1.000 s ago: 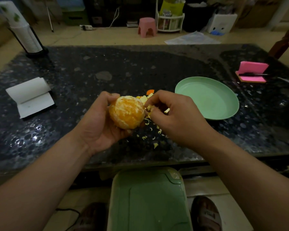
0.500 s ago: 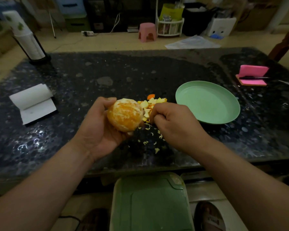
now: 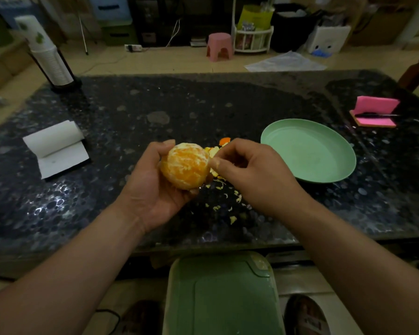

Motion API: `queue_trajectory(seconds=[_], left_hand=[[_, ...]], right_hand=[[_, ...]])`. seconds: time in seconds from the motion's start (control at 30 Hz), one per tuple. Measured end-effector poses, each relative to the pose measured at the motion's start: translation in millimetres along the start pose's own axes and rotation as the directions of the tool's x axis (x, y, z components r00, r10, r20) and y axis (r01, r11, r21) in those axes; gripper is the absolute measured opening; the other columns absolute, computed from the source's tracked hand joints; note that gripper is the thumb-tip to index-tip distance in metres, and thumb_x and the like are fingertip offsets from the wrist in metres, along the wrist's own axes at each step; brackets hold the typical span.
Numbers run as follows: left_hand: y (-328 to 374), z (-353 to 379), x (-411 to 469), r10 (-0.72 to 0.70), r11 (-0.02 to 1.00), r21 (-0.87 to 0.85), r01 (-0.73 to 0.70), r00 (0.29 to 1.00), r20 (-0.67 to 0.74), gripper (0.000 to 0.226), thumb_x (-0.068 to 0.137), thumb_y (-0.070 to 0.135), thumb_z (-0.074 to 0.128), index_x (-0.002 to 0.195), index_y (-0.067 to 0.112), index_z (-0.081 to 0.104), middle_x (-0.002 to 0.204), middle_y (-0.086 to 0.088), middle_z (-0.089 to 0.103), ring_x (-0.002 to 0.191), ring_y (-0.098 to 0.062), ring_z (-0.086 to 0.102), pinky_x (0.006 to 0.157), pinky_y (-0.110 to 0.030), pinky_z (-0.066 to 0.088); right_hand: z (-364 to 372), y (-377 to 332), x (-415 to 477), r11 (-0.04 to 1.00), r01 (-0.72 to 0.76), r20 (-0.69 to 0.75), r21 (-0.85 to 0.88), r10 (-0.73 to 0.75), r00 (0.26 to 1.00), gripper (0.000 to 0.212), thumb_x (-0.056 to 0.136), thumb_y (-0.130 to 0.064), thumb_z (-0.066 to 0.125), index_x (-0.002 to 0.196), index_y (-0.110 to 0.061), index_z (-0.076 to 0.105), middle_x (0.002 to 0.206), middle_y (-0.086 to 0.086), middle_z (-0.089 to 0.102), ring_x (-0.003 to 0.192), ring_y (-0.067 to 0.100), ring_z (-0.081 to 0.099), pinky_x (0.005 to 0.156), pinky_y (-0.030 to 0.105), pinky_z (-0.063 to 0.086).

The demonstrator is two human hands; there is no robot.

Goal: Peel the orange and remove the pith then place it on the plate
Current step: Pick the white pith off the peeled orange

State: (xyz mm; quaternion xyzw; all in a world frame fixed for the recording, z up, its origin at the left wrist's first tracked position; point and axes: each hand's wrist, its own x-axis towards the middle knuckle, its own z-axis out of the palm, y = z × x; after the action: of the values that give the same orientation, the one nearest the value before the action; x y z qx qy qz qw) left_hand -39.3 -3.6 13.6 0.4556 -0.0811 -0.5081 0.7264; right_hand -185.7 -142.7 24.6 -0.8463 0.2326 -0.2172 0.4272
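A peeled orange streaked with white pith sits cupped in my left hand, fingers curled round it above the dark table. My right hand is right beside the fruit, thumb and fingertips pinching at the pith on its right side. Peel pieces lie behind the hands, and small pith scraps are scattered on the table below them. The green plate stands to the right with nothing on it.
A white notepad lies at the left and a cup stack holder at the back left. A pink sticky pad with a pen sits far right. A green stool is below the table's near edge.
My right hand dropped away toward the scraps, then came back to the orange's right side. My left hand has kept holding the fruit, turned slightly.
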Motion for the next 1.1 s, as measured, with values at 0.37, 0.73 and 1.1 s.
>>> queue_trajectory(seconds=[0.37,0.73,1.1], left_hand=[[-4.1,5.7,-0.9,0.129,0.980,0.153,-0.124,0.991,-0.023,0.031,0.100,0.033,0.056,0.080,0.031,0.079,0.100,-0.004,0.074,0.083,-0.020,0.069,0.069,-0.036,0.047],[-4.8,9.7,-4.2,0.141,0.974,0.183,-0.137,0.990,-0.011,0.027,0.102,0.035,0.054,0.090,0.026,0.077,0.102,-0.006,0.075,0.084,-0.021,0.070,0.066,-0.034,0.049],[-7.0,11.0,-5.7,0.166,0.964,0.213,-0.159,0.986,-0.016,0.024,0.103,0.035,0.054,0.094,0.026,0.074,0.103,-0.005,0.075,0.088,-0.022,0.069,0.069,-0.035,0.049]], right_hand=[[0.6,-6.6,-6.0,0.999,-0.042,0.014,-0.002,0.042,0.999,0.017,0.098,-0.042,0.074,0.094,-0.026,0.074,0.071,-0.009,0.069,0.062,-0.001,0.060,0.055,0.011,0.043],[0.6,-6.2,-9.5,1.000,-0.007,-0.030,-0.018,0.006,1.000,0.008,0.098,-0.026,0.071,0.091,-0.023,0.074,0.068,-0.009,0.066,0.059,0.001,0.059,0.054,0.013,0.043],[2.0,-6.3,-11.0,0.999,0.002,-0.057,-0.045,-0.005,0.998,0.007,0.098,-0.023,0.070,0.093,-0.021,0.074,0.071,-0.009,0.067,0.063,0.001,0.059,0.055,0.011,0.043]])
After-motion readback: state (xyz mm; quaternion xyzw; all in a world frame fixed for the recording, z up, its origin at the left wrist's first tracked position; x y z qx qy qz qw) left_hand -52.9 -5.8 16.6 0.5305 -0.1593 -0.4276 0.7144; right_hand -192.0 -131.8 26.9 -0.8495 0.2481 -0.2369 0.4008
